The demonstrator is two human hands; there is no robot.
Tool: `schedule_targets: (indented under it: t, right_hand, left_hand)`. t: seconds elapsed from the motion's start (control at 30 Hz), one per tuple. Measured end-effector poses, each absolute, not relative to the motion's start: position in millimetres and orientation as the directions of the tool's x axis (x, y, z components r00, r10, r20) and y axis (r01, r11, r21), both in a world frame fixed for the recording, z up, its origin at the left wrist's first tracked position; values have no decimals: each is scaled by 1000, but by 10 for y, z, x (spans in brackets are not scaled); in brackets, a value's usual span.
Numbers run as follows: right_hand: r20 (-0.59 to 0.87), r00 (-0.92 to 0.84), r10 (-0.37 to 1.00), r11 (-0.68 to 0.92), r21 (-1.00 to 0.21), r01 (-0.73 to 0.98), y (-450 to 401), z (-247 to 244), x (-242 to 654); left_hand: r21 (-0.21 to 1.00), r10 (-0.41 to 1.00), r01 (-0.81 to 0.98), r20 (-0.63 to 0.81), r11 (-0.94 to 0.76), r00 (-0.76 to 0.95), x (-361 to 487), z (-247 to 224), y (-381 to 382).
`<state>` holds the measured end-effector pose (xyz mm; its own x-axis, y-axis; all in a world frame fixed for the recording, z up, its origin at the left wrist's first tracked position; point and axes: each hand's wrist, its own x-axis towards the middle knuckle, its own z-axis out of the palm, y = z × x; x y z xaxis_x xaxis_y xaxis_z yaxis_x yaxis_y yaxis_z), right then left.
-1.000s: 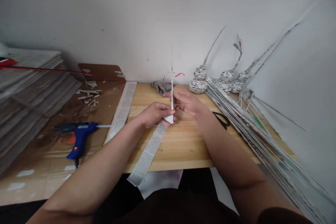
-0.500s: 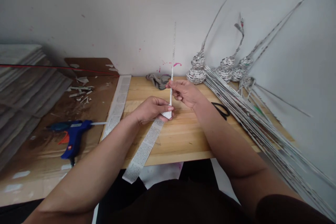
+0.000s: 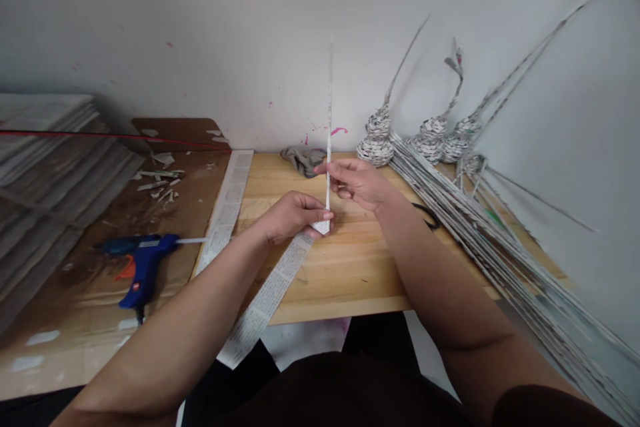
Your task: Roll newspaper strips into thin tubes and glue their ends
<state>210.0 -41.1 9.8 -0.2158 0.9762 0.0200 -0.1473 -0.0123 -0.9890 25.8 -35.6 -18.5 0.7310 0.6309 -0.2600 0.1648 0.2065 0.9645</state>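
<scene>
Over the wooden table (image 3: pixel 350 280), my left hand (image 3: pixel 300 215) pinches a printed paper strip (image 3: pixel 273 290) where it meets the base of a thin rolled paper tube (image 3: pixel 330 100). The strip's loose part slants down to the left, past the table's front edge. My right hand (image 3: pixel 357 181) is closed on the lower part of the tube, just above my left hand. The tube stands nearly upright against the wall behind.
A blue glue gun (image 3: pixel 145 270) lies on cardboard at left, near paper scraps (image 3: pixel 160 180) and stacked paper (image 3: pixel 45 180). More strips (image 3: pixel 230 197), a grey cloth (image 3: pixel 303 161), black-handled scissors (image 3: pixel 429 215), woven paper shapes (image 3: pixel 376 140) and long tubes (image 3: pixel 465 213) surround my hands.
The strip's loose end has shifted left and down. Both hands keep hold of the paper, and the whole view has moved slightly.
</scene>
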Motion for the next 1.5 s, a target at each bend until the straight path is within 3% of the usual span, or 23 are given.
schedule_targets:
  t: [0.17, 0.37, 0.53, 0.7, 0.9, 1.13, 1.37, 1.5]
  right_hand:
    - [10, -87, 996, -5, -985, -172, -393, 84, 2101]
    - [19, -210, 978, -10, -991, -135, -405, 100, 2120]
    - [47, -40, 998, 42, -992, -123, -407, 115, 2104]
    - [68, -214, 974, 46, -993, -106, -433, 144, 2141]
    - [90, -70, 994, 84, -993, -82, -433, 147, 2104]
    - [21, -286, 958, 0, -997, -73, -472, 166, 2156]
    - [25, -110, 994, 19, -998, -60, -434, 144, 2122]
    - [41, -209, 977, 26, -997, -74, -442, 150, 2147]
  left_hand:
    - [963, 633, 156, -261, 218, 729, 268, -184, -369]
    - [963, 636, 153, -261, 221, 726, 269, -186, -375]
    - [966, 641, 142, -249, 214, 726, 269, -178, -382]
    - [966, 636, 135, -248, 222, 731, 269, -177, -379]
    - [966, 623, 135, -245, 220, 743, 272, -175, -385]
    - [966, 637, 120, -241, 227, 732, 270, -166, -385]
    - [962, 631, 142, -261, 234, 731, 281, -130, -401]
    - [960, 642, 148, -270, 237, 718, 290, -129, -407]
